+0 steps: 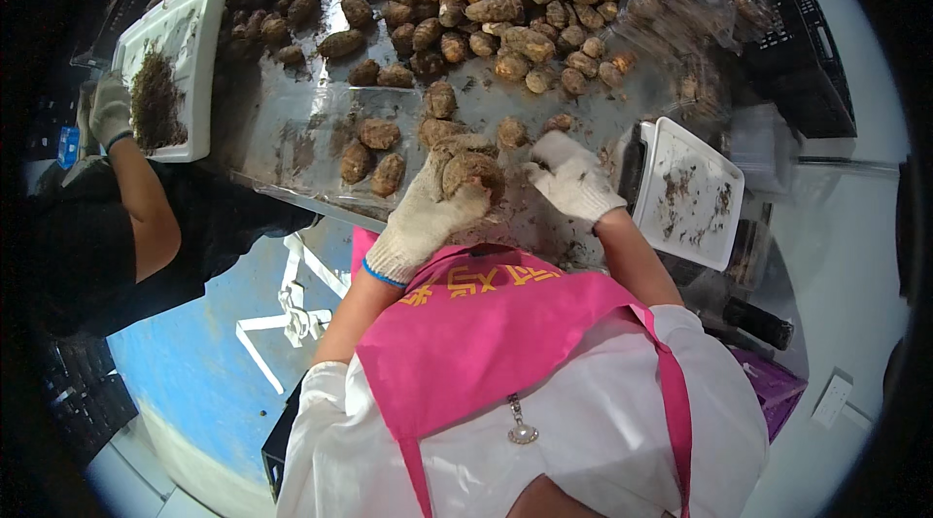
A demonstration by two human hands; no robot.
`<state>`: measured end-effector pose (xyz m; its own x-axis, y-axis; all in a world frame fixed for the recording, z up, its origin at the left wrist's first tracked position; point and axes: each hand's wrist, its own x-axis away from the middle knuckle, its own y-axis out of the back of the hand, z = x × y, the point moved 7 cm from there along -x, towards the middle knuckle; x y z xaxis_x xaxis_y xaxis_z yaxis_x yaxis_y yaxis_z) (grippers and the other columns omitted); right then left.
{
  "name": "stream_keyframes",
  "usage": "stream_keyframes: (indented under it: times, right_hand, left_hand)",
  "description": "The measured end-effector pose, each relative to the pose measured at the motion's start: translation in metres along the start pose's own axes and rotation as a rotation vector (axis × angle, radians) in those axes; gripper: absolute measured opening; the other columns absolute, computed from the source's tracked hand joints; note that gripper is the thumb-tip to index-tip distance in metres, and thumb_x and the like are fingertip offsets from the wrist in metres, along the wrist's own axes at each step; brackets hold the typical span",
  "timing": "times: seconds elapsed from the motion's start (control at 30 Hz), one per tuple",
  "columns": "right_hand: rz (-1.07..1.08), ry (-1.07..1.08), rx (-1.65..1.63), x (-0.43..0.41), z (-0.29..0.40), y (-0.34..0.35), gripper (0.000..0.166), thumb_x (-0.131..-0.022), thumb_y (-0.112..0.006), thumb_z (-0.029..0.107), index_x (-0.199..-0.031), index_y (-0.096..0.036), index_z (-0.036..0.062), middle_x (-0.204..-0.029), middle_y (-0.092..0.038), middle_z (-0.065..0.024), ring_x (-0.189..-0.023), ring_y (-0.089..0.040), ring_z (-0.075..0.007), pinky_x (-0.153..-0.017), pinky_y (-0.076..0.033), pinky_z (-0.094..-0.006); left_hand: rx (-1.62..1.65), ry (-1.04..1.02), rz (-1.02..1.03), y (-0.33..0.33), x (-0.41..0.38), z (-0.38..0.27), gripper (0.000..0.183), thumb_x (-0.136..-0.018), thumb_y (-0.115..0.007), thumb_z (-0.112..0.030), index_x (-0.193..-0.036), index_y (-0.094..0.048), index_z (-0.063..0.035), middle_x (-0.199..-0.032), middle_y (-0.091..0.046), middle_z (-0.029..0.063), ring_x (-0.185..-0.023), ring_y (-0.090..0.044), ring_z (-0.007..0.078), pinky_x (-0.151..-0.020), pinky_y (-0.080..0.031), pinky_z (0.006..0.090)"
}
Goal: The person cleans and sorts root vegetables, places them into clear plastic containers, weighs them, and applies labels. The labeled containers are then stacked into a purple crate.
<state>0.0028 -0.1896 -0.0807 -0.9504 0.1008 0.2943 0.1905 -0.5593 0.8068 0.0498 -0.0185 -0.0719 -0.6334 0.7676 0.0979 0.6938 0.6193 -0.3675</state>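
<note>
My left hand (444,201), in a soiled cream knit glove, holds a brown taro corm (472,175) above the near edge of the metal table (474,91). To its right is my right hand (572,175), gloved too, with its fingers bent near the tabletop; whether anything lies under them cannot be told. Just beyond the hands lie a few loose corms, one of them a round corm (512,132). Left of my left hand, several corms (380,133) sit on a clear plastic tray or sheet. A large heap of taro corms (503,8) covers the far part of the table.
A white scale pan (692,190) with dirt crumbs stands at the right, beside stacked clear plastic trays (762,146). Bagged or boxed corms (681,4) and a black crate (798,51) are behind. At the left, a co-worker's gloved hand (111,110) touches a white foam box (200,73) holding root debris.
</note>
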Motion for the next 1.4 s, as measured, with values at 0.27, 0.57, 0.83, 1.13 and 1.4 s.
stream_keyframes:
  times: [0.27, 0.57, 0.83, 1.13, 1.4]
  right_hand:
    - [-0.437, 0.596, -0.434, 0.031, 0.082, 0.037, 0.027, -0.077, -0.074, 0.010, -0.101, -0.064, 0.0020, -0.094, -0.065, -0.0153, -0.081, -0.064, -0.0312, -0.071, -0.052, -0.0343]
    - [-0.210, 0.071, -0.081, 0.009, 0.006, 0.008, 0.024, -0.087, -0.059, 0.023, -0.100, -0.062, 0.0034, -0.092, -0.061, -0.0175, -0.088, -0.061, -0.0338, -0.074, -0.048, -0.0420]
    - [-0.301, 0.255, -0.877, 0.021, 0.065, 0.012, 0.021, -0.084, -0.070, 0.020, -0.100, -0.066, 0.0055, -0.094, -0.062, -0.0108, -0.084, -0.063, -0.0249, -0.074, -0.051, -0.0362]
    - [-0.063, -0.001, -0.098, -0.002, -0.008, -0.007, 0.031, -0.089, -0.056, 0.032, -0.097, -0.064, 0.0024, -0.095, -0.062, -0.0199, -0.093, -0.059, -0.0395, -0.081, -0.047, -0.0441]
    - [-0.107, 0.012, -0.268, -0.008, -0.001, -0.003, 0.030, -0.087, -0.059, 0.034, -0.096, -0.067, 0.0057, -0.099, -0.063, -0.0144, -0.096, -0.061, -0.0325, -0.083, -0.047, -0.0416]
  left_hand:
    - [-0.857, -0.287, -0.062, 0.005, 0.003, -0.010, 0.036, -0.099, -0.043, -0.026, -0.123, -0.052, -0.0007, -0.115, -0.059, 0.0149, -0.107, -0.057, 0.0280, -0.098, -0.043, 0.0407]
    - [0.741, 0.400, -0.437, 0.007, 0.002, 0.034, 0.047, -0.099, -0.039, -0.044, -0.124, -0.053, -0.0061, -0.117, -0.061, 0.0128, -0.104, -0.063, 0.0287, -0.086, -0.055, 0.0473]
    - [0.609, 0.430, -0.271, 0.003, 0.003, 0.036, 0.061, -0.095, -0.041, -0.058, -0.127, -0.052, -0.0077, -0.120, -0.060, 0.0114, -0.104, -0.062, 0.0266, -0.084, -0.054, 0.0463]
    - [0.373, 0.223, -0.261, 0.034, 0.002, 0.040, 0.034, -0.095, -0.056, -0.027, -0.116, -0.051, -0.0003, -0.092, -0.062, 0.0064, -0.081, -0.061, 0.0175, -0.076, -0.051, 0.0327]
    - [-1.220, -0.138, -0.903, 0.121, -0.008, -0.049, 0.033, -0.091, -0.056, -0.029, -0.116, -0.058, -0.0062, -0.098, -0.065, 0.0185, -0.090, -0.064, 0.0350, -0.080, -0.051, 0.0435]
